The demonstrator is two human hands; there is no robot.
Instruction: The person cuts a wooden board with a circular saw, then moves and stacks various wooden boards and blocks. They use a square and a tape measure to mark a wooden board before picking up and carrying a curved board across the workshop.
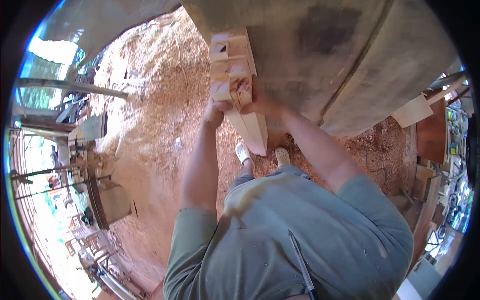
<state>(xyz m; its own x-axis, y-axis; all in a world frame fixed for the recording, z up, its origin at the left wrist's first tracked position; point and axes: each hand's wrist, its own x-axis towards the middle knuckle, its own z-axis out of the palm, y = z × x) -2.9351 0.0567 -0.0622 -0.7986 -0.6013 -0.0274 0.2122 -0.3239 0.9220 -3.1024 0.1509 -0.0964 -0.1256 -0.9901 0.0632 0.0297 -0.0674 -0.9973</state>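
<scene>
A: Here we are, both hands on the wooden pieces (pixel 231 67), right at the near edge of the big tabletop (pixel 320 55)!

B: Our left hand (pixel 217 112) grips the left side, thumb across the wood, and our right hand (pixel 258 104) wraps the right side. Neither is spread wide.

A: Do the pieces rest on the edge?

B: We can't tell; the contact is hidden. So we'd best bear the weight evenly, squeezing from both sides so no single piece slides out.

A: And that long tapering end points down towards our shoes (pixel 283 157)!

B: Right, we want our toes clear of it, our feet planted on the shavings (pixel 150 75), and our fingers away from any pinch between wood and edge. Slow and level does it.
</scene>
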